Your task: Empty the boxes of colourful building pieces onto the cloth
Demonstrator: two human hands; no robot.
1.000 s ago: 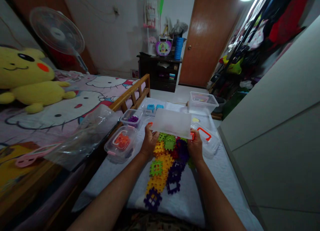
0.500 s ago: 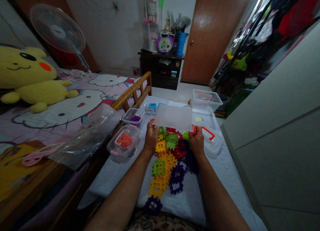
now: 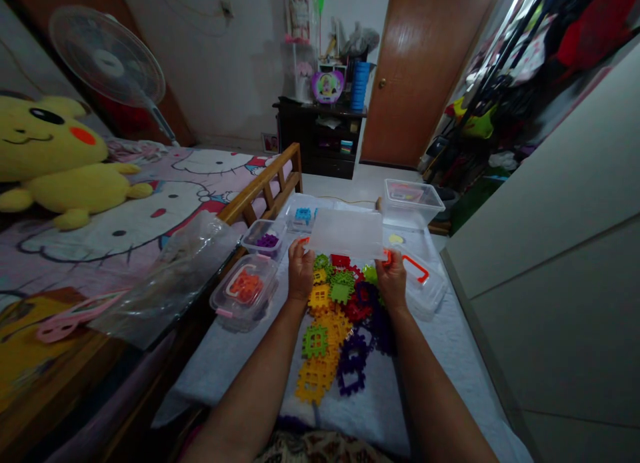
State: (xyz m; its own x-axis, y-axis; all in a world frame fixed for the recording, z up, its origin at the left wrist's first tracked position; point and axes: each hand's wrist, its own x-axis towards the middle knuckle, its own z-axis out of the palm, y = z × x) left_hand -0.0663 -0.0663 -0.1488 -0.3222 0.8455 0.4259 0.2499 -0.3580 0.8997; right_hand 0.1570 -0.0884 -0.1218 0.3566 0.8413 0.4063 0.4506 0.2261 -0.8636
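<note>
A translucent plastic box (image 3: 347, 233) with orange clips at its ends is held up between my two hands, a frosted flat side towards me. My left hand (image 3: 301, 273) grips its left end, fingers closed by an orange clip. At the right end, my right hand (image 3: 393, 279) is closed beside the other clip. Below the box lies a pile of interlocking plastic blocks: yellow blocks (image 3: 315, 376), green blocks (image 3: 342, 289), red blocks (image 3: 357, 308) and dark purple blocks (image 3: 353, 376). The box hides what lies directly behind it.
On the left stand a lidded box of orange blocks (image 3: 245, 286), an open tub with purple blocks (image 3: 265, 239) and a container with blue blocks (image 3: 303, 215). To the right are a clear lid with an orange handle (image 3: 417, 269) and a large clear bin (image 3: 413, 199). A wooden bed rail (image 3: 265, 186) borders the left.
Both hands still hold the box in nearly the same place. The view has shifted slightly, and the dark purple block nearest my lap has dropped mostly out of sight at the near edge.
</note>
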